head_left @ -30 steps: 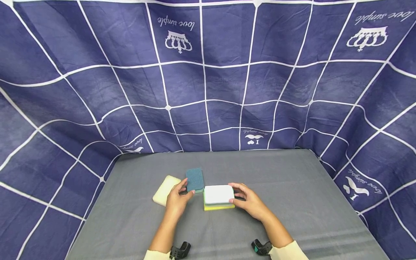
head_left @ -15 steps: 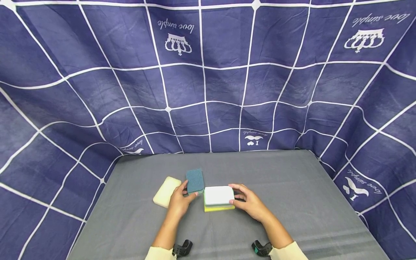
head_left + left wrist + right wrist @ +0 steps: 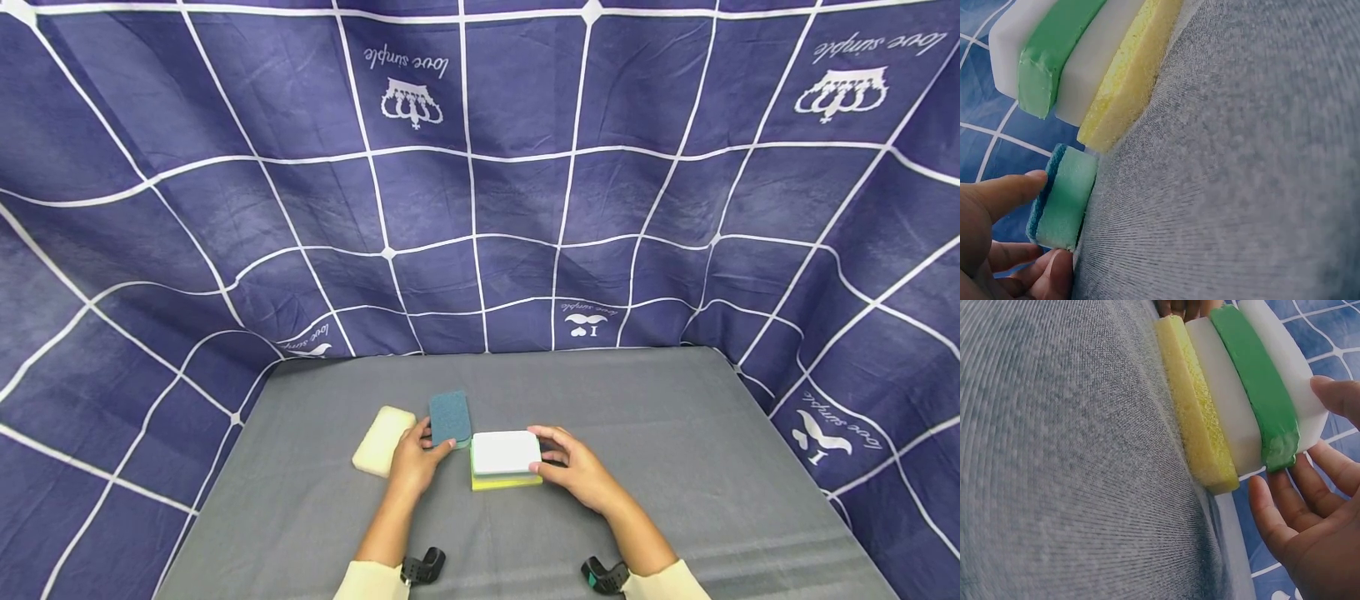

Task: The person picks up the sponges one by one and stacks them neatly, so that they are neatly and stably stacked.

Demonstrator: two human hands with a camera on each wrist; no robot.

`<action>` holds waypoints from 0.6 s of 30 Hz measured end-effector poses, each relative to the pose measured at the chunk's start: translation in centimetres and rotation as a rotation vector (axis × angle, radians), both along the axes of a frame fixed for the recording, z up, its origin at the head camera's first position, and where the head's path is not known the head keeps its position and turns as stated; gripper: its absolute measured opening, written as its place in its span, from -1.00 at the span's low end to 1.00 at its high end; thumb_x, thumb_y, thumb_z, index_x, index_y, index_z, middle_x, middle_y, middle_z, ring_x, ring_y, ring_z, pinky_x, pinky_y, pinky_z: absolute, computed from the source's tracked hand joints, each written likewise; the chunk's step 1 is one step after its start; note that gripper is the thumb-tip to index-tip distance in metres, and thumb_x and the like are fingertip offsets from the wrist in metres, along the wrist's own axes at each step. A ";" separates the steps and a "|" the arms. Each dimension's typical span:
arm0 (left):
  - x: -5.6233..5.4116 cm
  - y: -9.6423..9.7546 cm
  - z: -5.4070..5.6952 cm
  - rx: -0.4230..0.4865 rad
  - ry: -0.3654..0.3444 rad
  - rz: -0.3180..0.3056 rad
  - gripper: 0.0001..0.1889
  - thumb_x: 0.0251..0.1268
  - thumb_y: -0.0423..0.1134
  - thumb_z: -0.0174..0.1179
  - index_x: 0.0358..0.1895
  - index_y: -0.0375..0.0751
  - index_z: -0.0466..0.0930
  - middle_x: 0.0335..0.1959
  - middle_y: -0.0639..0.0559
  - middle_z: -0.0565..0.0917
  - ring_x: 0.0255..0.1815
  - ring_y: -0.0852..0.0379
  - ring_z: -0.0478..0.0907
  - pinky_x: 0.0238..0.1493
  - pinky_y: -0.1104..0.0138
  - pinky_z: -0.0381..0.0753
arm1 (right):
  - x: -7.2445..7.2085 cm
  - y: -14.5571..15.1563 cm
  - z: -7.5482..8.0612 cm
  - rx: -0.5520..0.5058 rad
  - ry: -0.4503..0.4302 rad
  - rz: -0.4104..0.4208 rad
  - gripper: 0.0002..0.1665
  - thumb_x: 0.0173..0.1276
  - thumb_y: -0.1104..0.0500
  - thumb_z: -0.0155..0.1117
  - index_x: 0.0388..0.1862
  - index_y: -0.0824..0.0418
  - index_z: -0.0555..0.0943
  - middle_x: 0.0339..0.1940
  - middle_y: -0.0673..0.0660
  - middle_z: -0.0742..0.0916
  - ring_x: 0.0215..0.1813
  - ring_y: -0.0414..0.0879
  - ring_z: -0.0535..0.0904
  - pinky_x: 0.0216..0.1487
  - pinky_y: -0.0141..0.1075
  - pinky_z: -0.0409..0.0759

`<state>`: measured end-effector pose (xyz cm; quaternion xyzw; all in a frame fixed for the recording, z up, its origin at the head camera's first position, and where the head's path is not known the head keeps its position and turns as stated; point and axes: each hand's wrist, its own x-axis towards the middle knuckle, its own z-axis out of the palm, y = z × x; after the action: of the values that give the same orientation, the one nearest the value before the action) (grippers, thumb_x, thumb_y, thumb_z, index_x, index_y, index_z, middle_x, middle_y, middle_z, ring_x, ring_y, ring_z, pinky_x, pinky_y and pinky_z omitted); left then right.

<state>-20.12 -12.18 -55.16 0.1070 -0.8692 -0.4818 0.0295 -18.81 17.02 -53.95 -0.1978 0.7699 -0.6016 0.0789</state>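
Observation:
A green sponge with a dark blue scouring pad [image 3: 450, 417] lies on the grey cloth, pad upward. My left hand [image 3: 414, 462] pinches its left and near sides, the thumb at the pad and the other fingers at its end in the left wrist view. Close to its right, a layered stack has a yellow sponge [image 3: 1194, 406] at the bottom and a white-and-green sponge [image 3: 1260, 387] on top, the green band between two white layers. My right hand [image 3: 581, 471] holds the right end of that upper sponge, thumb on the white layer and fingers curved round the end.
A cream sponge [image 3: 378, 442] lies flat just left of my left hand. Grey cloth [image 3: 675, 433] covers the table. A blue curtain with white grid lines [image 3: 525, 192] rises behind and at both sides.
My left wrist shifts slightly right and forward while its fingers stay at the green sponge. The head view tilts a little. My right hand and the stack keep their place.

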 end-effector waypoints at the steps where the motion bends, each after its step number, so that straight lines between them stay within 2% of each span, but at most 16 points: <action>1: 0.0 0.0 0.0 -0.006 0.004 0.003 -0.25 0.24 -0.12 0.43 0.41 -0.42 0.38 0.15 -0.27 0.59 0.05 -0.09 0.58 0.00 0.09 0.60 | 0.0 0.0 0.0 -0.001 -0.001 0.000 -0.31 0.28 0.17 0.49 0.38 0.19 0.50 0.33 0.24 0.57 0.31 -0.14 0.52 0.23 -0.30 0.61; 12: 0.0 0.2 0.1 -0.035 0.034 0.014 -0.32 0.21 -0.13 0.45 0.31 -0.47 0.49 0.07 -0.27 0.62 0.00 -0.10 0.61 -0.03 0.07 0.62 | 0.0 0.0 -0.2 0.006 -0.002 -0.007 -0.31 0.28 0.15 0.49 0.38 0.17 0.50 0.32 0.22 0.58 0.29 -0.20 0.53 0.22 -0.29 0.62; 18: 0.1 0.3 0.2 0.001 0.028 0.024 -0.35 0.21 -0.17 0.44 0.33 -0.39 0.49 0.09 -0.25 0.61 0.01 -0.09 0.59 -0.04 0.10 0.60 | 0.0 0.0 -0.1 0.006 -0.002 -0.012 -0.32 0.28 0.15 0.49 0.37 0.14 0.52 0.32 0.20 0.58 0.31 -0.15 0.52 0.24 -0.28 0.61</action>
<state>-20.06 -11.88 -54.99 0.1107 -0.8670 -0.4835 0.0472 -18.84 17.02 -54.06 -0.1924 0.7729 -0.5998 0.0766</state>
